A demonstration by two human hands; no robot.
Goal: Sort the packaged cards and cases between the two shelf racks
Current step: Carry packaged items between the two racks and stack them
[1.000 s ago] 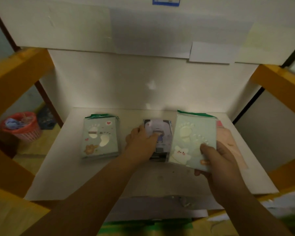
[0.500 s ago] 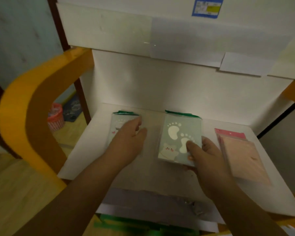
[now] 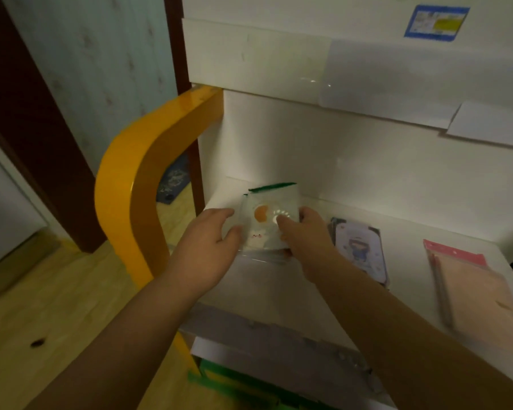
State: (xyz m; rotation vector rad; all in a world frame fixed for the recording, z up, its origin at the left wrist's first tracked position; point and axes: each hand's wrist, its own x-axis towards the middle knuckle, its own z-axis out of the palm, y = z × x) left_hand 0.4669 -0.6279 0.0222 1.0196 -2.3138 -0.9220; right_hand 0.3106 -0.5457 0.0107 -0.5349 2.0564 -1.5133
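White shelf [image 3: 278, 294], front edge nearest the camera, bare patch at its centre; all positions below are given relative to it.

Left hand [image 3: 203, 250]: over the shelf's left front portion, fingers loosely spread, fingertips at the left edge of the footprint card pack; whether they grip it cannot be told.

Right hand [image 3: 307, 241]: over the shelf's left-centre, thumb on top of the pack and fingers beneath, pinching its right side.

Footprint card pack [image 3: 268, 221]: clear sleeve, green top strip, pale card with footprints and a small animal; at the shelf's left rear, between both hands.

Purple cartoon case stack [image 3: 360, 251]: mid-shelf, right of the right hand.

Pink packaged item [image 3: 471, 291]: shelf's right end.

Yellow rack frame [image 3: 131, 179]: curved, beside the shelf's left edge.

Blue label [image 3: 435, 22]: on the panel above the shelf.
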